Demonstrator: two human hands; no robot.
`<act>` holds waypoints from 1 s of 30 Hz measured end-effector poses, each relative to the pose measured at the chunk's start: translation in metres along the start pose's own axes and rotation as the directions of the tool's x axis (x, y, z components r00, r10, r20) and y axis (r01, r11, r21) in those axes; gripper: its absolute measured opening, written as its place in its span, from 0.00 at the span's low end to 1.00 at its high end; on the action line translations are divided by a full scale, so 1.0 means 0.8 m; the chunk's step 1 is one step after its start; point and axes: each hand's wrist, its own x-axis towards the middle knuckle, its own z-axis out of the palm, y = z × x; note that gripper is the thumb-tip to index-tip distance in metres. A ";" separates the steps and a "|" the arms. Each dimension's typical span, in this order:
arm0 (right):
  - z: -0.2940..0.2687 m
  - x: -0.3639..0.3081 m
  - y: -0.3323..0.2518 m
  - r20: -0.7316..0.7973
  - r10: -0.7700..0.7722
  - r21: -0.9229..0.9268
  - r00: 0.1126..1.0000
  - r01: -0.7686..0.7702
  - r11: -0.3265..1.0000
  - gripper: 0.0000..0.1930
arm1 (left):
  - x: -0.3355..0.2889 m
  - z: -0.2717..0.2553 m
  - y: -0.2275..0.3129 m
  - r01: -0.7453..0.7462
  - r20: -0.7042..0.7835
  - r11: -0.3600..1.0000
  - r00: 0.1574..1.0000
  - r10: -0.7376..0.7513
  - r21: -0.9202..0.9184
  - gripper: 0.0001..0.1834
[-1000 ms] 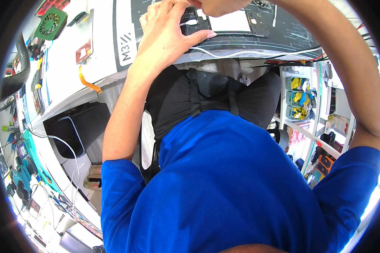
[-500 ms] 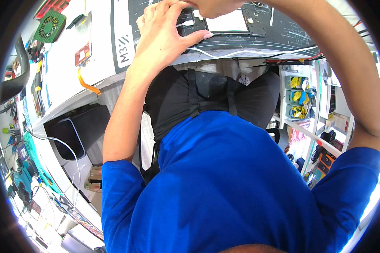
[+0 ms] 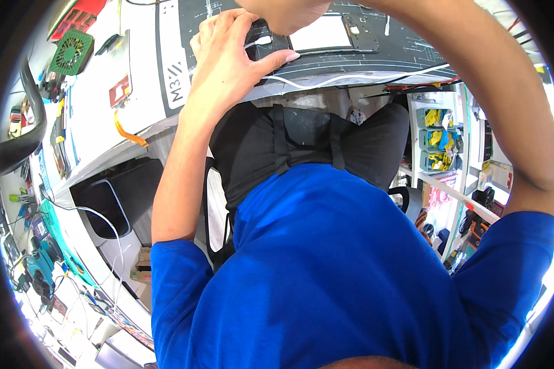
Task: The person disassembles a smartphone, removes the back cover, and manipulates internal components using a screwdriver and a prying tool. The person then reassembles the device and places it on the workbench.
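An opened flat electronic device [image 3: 365, 38], black-framed with a white rectangular panel [image 3: 321, 33], lies on a dark printed work mat [image 3: 406, 52] at the top of the view. My left hand [image 3: 226, 58] spans its left end, the thumb along the near edge and the bent fingers over the far side, holding it. Between thumb and fingers shows a small white piece [image 3: 262, 40]. Over the device's far left part, my right hand [image 3: 289, 13] is bent inward. Its fingers are mostly hidden behind the hand and cut off by the top edge.
A white cable [image 3: 326, 81] runs along the bench's near edge. To the left lie a green fan [image 3: 72, 52], a red-and-white small board [image 3: 120, 90] and an orange flex cable [image 3: 129, 129] overhanging the edge. Shelves with bins of yellow parts [image 3: 438, 138] stand below right.
The view has shifted slightly. Both hands and the device appear a little further left and lower in the picture. My left hand keeps its thumb on the device's near edge.
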 end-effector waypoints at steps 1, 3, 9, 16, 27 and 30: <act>0.002 -0.001 -0.001 -0.017 0.026 0.005 1.000 -0.026 1.000 0.15 | 0.000 0.000 -0.002 0.001 0.024 1.000 1.000 -0.001 0.003 0.32; 0.004 0.000 -0.001 -0.039 0.037 -0.001 0.999 -0.038 0.999 0.15 | 0.001 0.001 -0.007 0.005 0.072 1.000 0.997 -0.006 0.008 0.39; 0.007 0.004 -0.014 -0.038 0.159 -0.076 0.987 -0.161 0.984 0.15 | 0.004 0.002 -0.008 0.045 0.161 0.999 0.986 -0.047 0.019 0.39; 0.017 0.014 -0.006 -0.027 0.172 -0.078 0.985 -0.173 0.982 0.15 | 0.008 0.003 0.000 0.071 0.191 0.997 0.979 -0.068 -0.009 0.40; 0.019 0.042 0.002 -0.078 0.178 -0.060 0.981 -0.182 0.981 0.14 | 0.009 -0.004 0.006 0.138 0.227 0.990 0.964 -0.136 0.008 0.40; 0.021 0.040 0.000 -0.077 0.178 -0.061 0.981 -0.183 0.981 0.13 | 0.009 -0.005 0.005 0.150 0.257 0.989 0.955 -0.147 0.008 0.39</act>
